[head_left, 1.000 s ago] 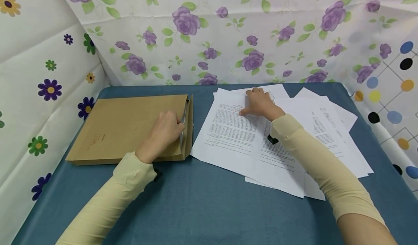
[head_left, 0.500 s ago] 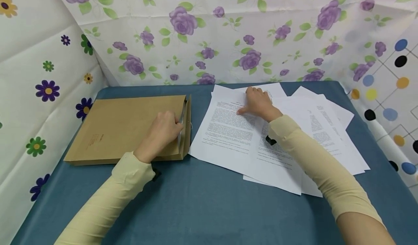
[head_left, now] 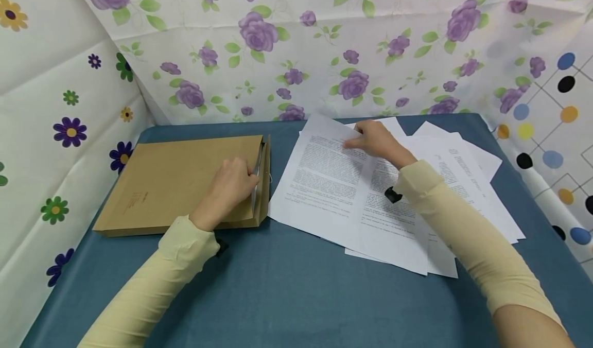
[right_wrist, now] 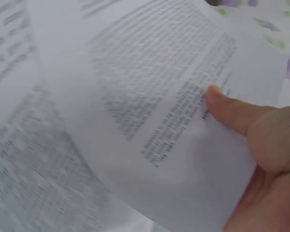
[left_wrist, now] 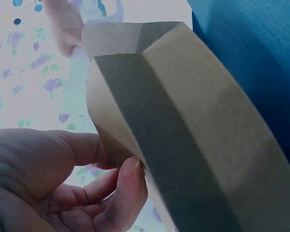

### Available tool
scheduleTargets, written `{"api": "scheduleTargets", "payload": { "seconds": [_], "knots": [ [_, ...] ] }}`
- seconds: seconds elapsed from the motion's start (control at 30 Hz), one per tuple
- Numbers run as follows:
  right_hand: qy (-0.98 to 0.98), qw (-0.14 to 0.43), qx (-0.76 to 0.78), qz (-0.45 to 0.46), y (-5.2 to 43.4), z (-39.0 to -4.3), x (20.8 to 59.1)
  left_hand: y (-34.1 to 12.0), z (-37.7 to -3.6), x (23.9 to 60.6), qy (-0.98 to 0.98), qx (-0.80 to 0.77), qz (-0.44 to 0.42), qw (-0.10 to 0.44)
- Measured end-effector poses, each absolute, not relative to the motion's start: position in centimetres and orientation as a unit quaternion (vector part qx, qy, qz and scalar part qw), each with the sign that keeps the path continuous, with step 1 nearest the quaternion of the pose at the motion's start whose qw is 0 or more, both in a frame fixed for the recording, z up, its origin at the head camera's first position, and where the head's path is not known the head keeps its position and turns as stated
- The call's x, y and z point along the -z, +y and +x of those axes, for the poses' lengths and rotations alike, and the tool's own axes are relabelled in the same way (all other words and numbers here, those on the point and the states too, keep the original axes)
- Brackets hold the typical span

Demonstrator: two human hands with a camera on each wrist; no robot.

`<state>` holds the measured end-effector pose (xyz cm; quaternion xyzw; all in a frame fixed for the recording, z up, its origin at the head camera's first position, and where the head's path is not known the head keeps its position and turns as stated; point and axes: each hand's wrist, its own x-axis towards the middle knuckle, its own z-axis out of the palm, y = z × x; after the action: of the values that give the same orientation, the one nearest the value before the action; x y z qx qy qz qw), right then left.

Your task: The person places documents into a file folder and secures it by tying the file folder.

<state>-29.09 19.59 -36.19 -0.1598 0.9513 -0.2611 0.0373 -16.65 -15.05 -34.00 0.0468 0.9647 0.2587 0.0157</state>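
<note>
At the left lies a flat brown paper document envelope (head_left: 185, 178), its open end toward the right. My left hand (head_left: 228, 191) pinches the upper flap at that open end; in the left wrist view the thumb and fingers grip the edge of the brown paper (left_wrist: 183, 125). On the right, my right hand (head_left: 377, 141) holds a printed sheet of paper (head_left: 324, 178) by its upper right part, its far edge lifted. In the right wrist view the thumb (right_wrist: 232, 110) lies over the print of this bowed sheet, the other fingers hidden behind it.
Several more printed sheets (head_left: 463, 183) lie fanned and overlapping under and to the right of the held one. A blue cloth (head_left: 287, 296) covers the table. Flower-patterned sheeting (head_left: 278, 65) stands along the back, with more patterned sheeting on both sides.
My right hand has curled onto the left printed sheet and raised its far edge, shifting slightly right. My left hand keeps its grip on the envelope's open end.
</note>
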Motion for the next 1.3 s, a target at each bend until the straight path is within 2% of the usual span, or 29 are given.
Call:
{"api": "scheduleTargets", "payload": {
  "seconds": [0.2,0.47,0.63,0.87,1.03,1.17,1.3],
  "knots": [
    [0.926,0.071,0.304,-0.210,21.6,-27.8,33.4,-15.2,-16.5,34.0,0.964,-0.261,0.049,0.012],
    [0.885,0.178,0.373,-0.215,25.2,-24.8,29.4,-15.3,-16.6,34.0,0.964,-0.261,0.053,0.007],
    [0.873,0.189,0.401,-0.204,27.6,-23.6,27.6,-15.4,-16.7,34.0,0.964,-0.258,0.053,0.013],
    [0.895,0.131,0.397,-0.158,31.6,-22.5,25.5,-15.4,-16.6,33.8,0.963,-0.263,0.062,0.009],
    [0.869,0.115,0.454,-0.157,33.5,-22.0,24.8,-15.4,-16.5,33.8,0.961,-0.270,0.060,0.017],
    [0.820,0.120,0.544,-0.134,33.5,-21.8,25.0,-15.4,-16.6,33.9,0.961,-0.269,0.056,0.023],
    [0.762,0.095,0.639,-0.049,31.8,-21.5,25.5,-15.5,-16.7,33.9,0.962,-0.265,0.052,0.026]
  ]
}}
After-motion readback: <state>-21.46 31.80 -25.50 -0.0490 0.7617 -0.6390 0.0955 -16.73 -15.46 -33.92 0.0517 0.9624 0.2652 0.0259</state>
